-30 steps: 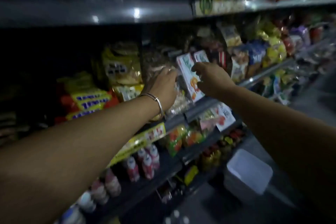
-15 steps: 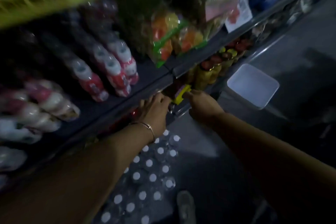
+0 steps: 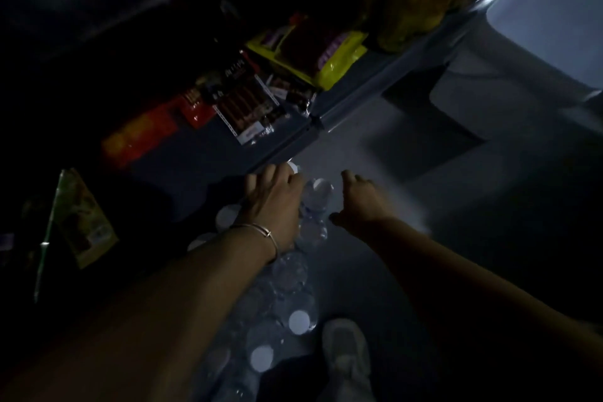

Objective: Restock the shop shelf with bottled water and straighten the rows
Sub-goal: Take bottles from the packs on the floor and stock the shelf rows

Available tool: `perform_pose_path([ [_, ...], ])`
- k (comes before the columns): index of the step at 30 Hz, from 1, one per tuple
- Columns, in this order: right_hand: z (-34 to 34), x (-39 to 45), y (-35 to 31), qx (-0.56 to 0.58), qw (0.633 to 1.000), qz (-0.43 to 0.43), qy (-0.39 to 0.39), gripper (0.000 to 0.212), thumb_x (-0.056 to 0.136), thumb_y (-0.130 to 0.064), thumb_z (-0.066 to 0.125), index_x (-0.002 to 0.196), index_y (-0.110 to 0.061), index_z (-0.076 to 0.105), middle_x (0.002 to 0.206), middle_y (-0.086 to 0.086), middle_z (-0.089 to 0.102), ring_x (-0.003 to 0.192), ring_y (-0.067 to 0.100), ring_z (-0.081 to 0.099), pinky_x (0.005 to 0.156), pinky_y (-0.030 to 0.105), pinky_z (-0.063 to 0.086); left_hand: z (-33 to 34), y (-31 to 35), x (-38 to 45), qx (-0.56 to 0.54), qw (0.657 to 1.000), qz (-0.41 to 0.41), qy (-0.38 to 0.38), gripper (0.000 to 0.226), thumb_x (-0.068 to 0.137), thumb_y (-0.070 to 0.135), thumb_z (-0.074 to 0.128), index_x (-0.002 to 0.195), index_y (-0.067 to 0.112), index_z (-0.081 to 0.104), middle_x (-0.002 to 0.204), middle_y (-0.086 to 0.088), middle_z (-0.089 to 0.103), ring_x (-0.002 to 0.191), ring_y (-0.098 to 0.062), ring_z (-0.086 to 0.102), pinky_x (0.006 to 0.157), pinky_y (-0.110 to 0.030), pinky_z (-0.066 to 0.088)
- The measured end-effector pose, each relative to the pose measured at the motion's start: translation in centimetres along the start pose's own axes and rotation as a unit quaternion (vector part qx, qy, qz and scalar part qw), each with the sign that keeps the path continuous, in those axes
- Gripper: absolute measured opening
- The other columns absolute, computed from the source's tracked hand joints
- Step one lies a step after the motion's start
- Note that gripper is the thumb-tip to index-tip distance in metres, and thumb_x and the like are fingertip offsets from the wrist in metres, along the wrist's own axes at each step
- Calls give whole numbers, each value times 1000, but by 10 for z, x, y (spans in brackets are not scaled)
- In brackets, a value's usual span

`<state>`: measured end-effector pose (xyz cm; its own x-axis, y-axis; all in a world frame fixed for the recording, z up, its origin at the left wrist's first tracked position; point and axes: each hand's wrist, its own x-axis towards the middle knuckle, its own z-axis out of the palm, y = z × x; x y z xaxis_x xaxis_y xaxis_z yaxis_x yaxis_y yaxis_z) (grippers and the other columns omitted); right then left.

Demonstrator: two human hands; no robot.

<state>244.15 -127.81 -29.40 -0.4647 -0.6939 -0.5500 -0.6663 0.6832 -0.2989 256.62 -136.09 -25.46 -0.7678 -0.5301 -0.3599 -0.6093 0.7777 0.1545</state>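
**Lifting a bottle from the floor pack**

We take the pack [image 3: 287,313] of bottled water on the floor as our landmark. It stands just in front of the bottom shelf [image 3: 208,153], caps up; most of it lies under our left forearm.

Our left hand [image 3: 274,206] rests over the far end of the pack, fingers spread and lightly bent across the caps. Whether they close round a neck we cannot tell; the frame is dark and blurred there. Our right hand [image 3: 360,202] hovers just right of the far end, fingers loosely curled and holding nothing. Between the two hands stands the bottle [image 3: 318,202] we judge to be the one in hand.

Its long axis is upright, cap towards the camera, base on the floor.

Procedure, as we judge it:
- Steady the neighbouring bottles with the left hand so the wrap does not drag them along.
- Grip the bottle with the right hand below the cap, round the shoulder.
- Lift straight along the axis; tilting risks snagging the wrap.
- Keep it upright on the way to the shelf.

A shoe [image 3: 346,356] stands right of the pack's near end; a yellow packet [image 3: 326,55] lies on the shelf beyond it.
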Motion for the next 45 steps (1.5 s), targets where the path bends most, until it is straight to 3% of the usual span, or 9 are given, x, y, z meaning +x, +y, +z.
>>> perform_pose_path([
  [8, 60, 48, 12, 122, 991, 23, 39, 93, 72, -34, 78, 145, -17, 23, 138, 11, 48, 124, 34, 45, 98, 41, 43, 52, -10, 28, 39, 998, 8, 49, 34, 86, 22, 55, 118, 24, 44, 125, 1, 38, 121, -20, 33, 100, -34, 25],
  [15, 71, 56, 9, 203, 977, -16, 65, 54, 69, -18, 81, 112, -15, 49, 109, 9, 65, 100, 27, 60, 82, 40, 52, 60, -12, 30, 48, 997, 12, 55, 32, 86, 19, 55, 115, 26, 45, 125, 2, 38, 122, -20, 33, 100, -34, 25],
  [21, 33, 27, 11, 186, 978, -25, 92, 56, 66, -30, 83, 112, -19, 52, 106, 5, 66, 98, 26, 62, 80, 38, 52, 23, -4, 20, 51, 998, 0, 37, 33, 89, 19, 51, 121, 23, 45, 127, 1, 39, 122, -20, 34, 100, -34, 25],
  [28, -125, -60, -12, 176, 979, -89, 61, 68, 58, -29, 88, 119, -23, 58, 117, 0, 65, 108, 19, 60, 87, 27, 47, -117, 40, -14, 60, 998, 4, 10, 35, 89, 21, 52, 122, 21, 41, 129, -2, 38, 125, -22, 32, 101, -36, 25],
  [33, -287, -150, -59, 119, 980, -151, 59, 53, 58, -29, 88, 106, -19, 66, 96, -6, 64, 94, 9, 59, 77, 22, 45, -271, 66, -59, 37, 999, 8, 23, 51, 83, 35, 59, 127, 20, 37, 134, -2, 36, 129, -23, 31, 104, -39, 26],
  [37, -427, -242, -107, 91, 975, -191, 67, 52, 63, -21, 85, 111, -12, 65, 108, 1, 67, 97, 11, 61, 82, 21, 51, -412, 84, -112, -1, 998, 28, 52, 57, 81, 39, 63, 127, 17, 39, 132, -4, 38, 129, -25, 33, 103, -37, 30],
  [41, -554, -342, -153, 102, 963, -235, 89, 27, 68, -9, 81, 88, -16, 65, 79, -11, 66, 62, -7, 57, 51, 4, 44, -540, 97, -174, -61, 988, 63, 125, 59, 74, 44, 71, 121, 17, 50, 125, -3, 53, 119, -23, 50, 93, -27, 42],
  [43, -612, -388, -175, 107, 952, -259, 121, 22, 65, -7, 83, 77, -14, 66, 65, -12, 65, 56, -5, 58, 54, 7, 47, -601, 106, -207, -85, 980, 88, 155, 50, 73, 37, 73, 114, 14, 55, 116, -6, 60, 108, -21, 57, 82, -21, 42],
  [45, -666, -432, -199, 107, 943, -277, 151, 24, 65, -10, 82, 85, -5, 69, 80, -1, 71, 74, 8, 67, 70, 22, 57, -661, 114, -241, -78, 976, 94, 182, 46, 74, 36, 73, 110, 14, 55, 112, -4, 58, 103, -20, 57, 82, -23, 44],
])
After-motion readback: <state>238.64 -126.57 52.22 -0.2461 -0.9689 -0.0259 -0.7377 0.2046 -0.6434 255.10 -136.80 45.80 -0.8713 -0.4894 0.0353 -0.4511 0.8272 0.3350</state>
